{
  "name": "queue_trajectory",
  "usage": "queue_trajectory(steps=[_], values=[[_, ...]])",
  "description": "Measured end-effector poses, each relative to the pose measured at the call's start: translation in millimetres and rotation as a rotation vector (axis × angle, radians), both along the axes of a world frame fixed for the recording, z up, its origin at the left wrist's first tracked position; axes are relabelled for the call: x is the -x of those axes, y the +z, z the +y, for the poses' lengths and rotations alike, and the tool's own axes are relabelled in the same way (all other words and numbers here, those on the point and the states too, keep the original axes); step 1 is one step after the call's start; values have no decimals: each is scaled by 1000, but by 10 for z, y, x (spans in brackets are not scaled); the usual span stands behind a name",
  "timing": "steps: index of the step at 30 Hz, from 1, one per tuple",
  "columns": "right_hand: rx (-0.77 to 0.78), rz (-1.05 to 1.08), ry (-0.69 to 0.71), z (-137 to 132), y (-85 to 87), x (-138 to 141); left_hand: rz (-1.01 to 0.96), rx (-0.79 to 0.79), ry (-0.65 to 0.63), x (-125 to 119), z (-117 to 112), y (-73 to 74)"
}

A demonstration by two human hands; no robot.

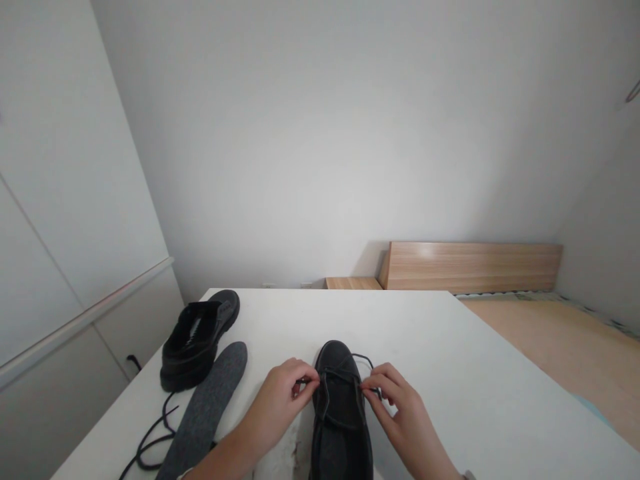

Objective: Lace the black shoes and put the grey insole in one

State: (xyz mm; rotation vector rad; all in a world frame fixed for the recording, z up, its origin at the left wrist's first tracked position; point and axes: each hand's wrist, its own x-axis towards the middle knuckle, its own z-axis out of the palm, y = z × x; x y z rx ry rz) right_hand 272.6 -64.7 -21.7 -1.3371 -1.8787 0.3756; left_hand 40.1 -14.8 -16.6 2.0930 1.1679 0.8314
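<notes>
Black shoe (341,413) upright, its lace (363,363) half-threaded.

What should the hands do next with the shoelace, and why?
Probably pull both ends gently outward to even the lace. The left hand and the right hand each pinch the lace at one side of the black shoe, and it looks slack, with a loose loop arching past the right side.

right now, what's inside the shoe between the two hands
A grey insole shows through the opening of the shoe near the heel. Further toward the toe the inside is covered by the upper and the lace.
</notes>
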Motion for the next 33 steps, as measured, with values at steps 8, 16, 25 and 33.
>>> queue_trajectory(steps=[8, 16, 25, 33], values=[[36, 65, 5, -81, 25, 63, 75, -111, 38, -29, -54, 15], [185, -256, 5, -183, 297, 201, 71, 68, 33, -121, -201, 220], [300, -523, -73, -165, 379, 352, 271, -8, 17, -112, -182, 260], [299, -501, -110, -137, 368, 348, 569, -47, -13, -242, -114, 319]])
